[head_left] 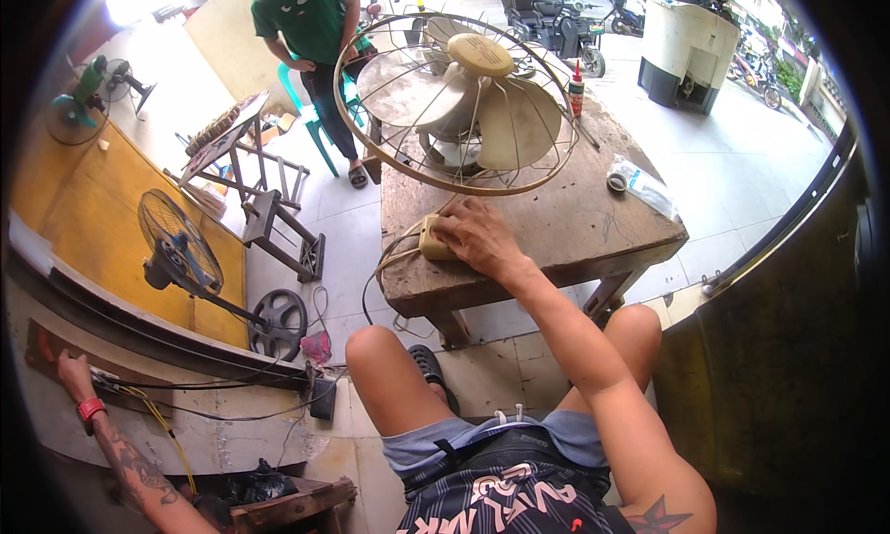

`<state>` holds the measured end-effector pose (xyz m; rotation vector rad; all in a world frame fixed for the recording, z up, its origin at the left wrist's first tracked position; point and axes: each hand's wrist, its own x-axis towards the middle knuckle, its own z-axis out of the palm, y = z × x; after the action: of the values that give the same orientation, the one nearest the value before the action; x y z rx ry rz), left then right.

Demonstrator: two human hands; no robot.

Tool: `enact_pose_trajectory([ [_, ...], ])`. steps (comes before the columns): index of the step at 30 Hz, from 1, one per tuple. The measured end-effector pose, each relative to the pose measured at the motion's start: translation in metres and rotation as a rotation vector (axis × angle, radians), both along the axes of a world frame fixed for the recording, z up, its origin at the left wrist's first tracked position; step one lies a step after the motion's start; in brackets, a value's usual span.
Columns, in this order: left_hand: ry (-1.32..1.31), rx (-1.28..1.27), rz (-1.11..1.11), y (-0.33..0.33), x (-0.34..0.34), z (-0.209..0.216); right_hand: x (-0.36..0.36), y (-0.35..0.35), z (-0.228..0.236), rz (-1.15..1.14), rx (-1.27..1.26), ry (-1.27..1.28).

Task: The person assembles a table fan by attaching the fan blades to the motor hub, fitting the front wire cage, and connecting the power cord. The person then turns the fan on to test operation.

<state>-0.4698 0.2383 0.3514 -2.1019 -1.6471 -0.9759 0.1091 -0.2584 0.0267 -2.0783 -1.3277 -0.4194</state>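
An old electric fan (477,55) with a round wire cage and pale blades stands on a worn wooden table (556,228) in front of me. My right hand (477,237) grips a cream-coloured control box (433,241) at the table's near left edge, its fingers curled over the right side. Cords run from the box's left side down past the edge. Far to the left, my left hand (76,376) reaches to a brown board (139,392) on a low wall, closed beside a small red part (46,344) and black cables. What its fingers hold is too small to make out.
On the table lie a red-capped bottle (577,91), a tape roll (616,182) and a plastic packet (649,193). A standing fan (181,242) and wooden stools (278,228) are at left. A person in green (306,24) stands behind the table. Cables cross the low wall.
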Motion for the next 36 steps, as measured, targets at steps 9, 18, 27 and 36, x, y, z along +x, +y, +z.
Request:
enact_pose_trajectory([
  [9,0.018,0.023,0.002,0.011,-0.002,-0.002,-0.003,0.008,-0.002,-0.062,0.072,-0.038],
  [18,0.049,0.042,0.004,0.018,-0.011,-0.005,-0.006,0.009,0.005,-0.034,0.091,0.156],
  [27,0.073,0.056,0.0,0.024,-0.018,-0.007,-0.004,0.012,0.008,-0.079,0.044,0.174],
  [36,0.089,0.071,-0.002,0.026,-0.022,-0.005,-0.001,0.014,0.0,-0.077,0.087,0.1],
])
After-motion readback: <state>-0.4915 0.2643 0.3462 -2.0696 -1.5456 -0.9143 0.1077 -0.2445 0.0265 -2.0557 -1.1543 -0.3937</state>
